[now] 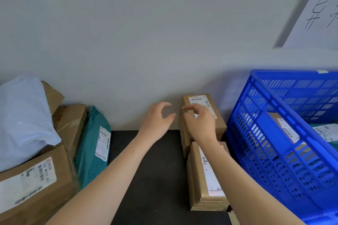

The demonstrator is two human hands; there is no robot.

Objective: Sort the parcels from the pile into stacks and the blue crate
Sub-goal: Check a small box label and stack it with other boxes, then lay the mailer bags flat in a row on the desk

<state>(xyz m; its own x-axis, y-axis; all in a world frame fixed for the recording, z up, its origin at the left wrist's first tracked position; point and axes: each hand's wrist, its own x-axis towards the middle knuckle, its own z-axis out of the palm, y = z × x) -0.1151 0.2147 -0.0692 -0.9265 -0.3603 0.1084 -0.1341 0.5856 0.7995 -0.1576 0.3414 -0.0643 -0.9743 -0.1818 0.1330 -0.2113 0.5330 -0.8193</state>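
From the head camera, the dark bench (146, 173) runs along a pale wall, and the layout follows the sorting job. The unsorted pile sits on the left: a white poly bag (23, 115) slumped over brown cartons, a teal mailer (95, 144) leaning on its edge against them, and a large labelled carton (33, 184) nearest the camera. The blue crate (274, 142) stands on the right within easy reach and already holds a carton and a teal mailer.

Between pile and crate two brown parcels lie label-up, one behind the other, probably so that the addresses stay readable. The far box (208, 100) is pushed against the wall, and the near box (206, 175) lies just in front of it. I cannot tell whether either is a single parcel or a low stack.

Both hands are at the far box. The left hand (155, 122) hovers just beside its left edge, its fingers (161, 105) loosely curved, spread apart and holding nothing. The right hand (201, 124) is over the box top with its fingers bent but not wrapped round any edge. Whether the tips brush the cardboard is hidden. My reading is that the hands are squaring this box into place, or are poised beside it, not carrying it.
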